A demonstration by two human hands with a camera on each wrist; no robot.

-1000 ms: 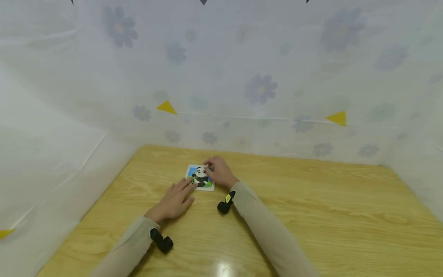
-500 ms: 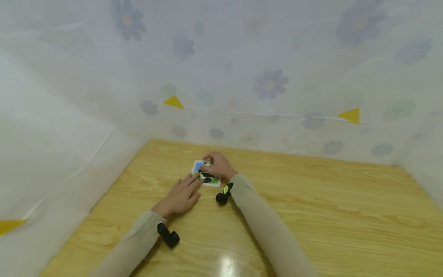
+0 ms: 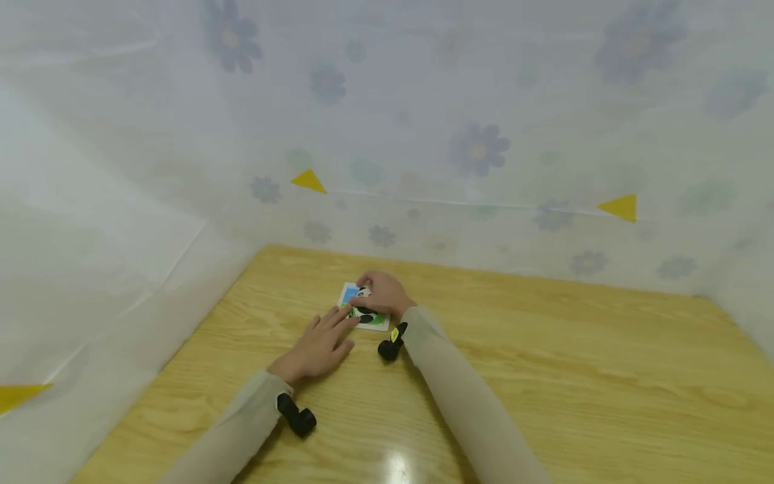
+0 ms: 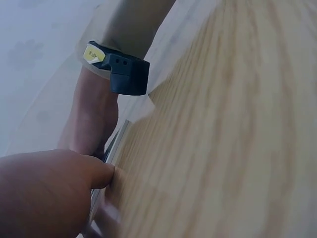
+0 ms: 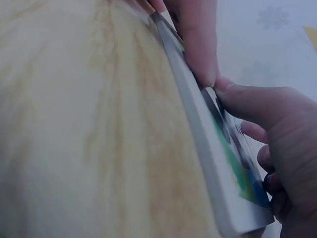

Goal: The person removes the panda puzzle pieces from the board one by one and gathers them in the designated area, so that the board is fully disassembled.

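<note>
A small square panda picture board (image 3: 353, 294) lies flat on the wooden table (image 3: 544, 363), toward the back left. My right hand (image 3: 382, 294) rests on top of it and covers most of the panda. Its thumb lies on the picture face and its curled fingers (image 5: 277, 163) pinch a small dark piece. My left hand (image 3: 319, 344) lies flat on the table, its straight fingertips (image 5: 198, 44) against the board's near-left edge (image 4: 113, 146). The right wrist view shows the board (image 5: 218, 173) edge-on.
White flowered sheeting (image 3: 471, 148) with yellow triangle marks closes off the back and left sides just behind the board. Bare wood stretches to the right and toward me. A black camera is strapped to each wrist (image 3: 390, 346) (image 3: 296, 417).
My right hand has slid from the board's far right corner further over the panda picture. The left hand keeps its fingertips at the board's edge.
</note>
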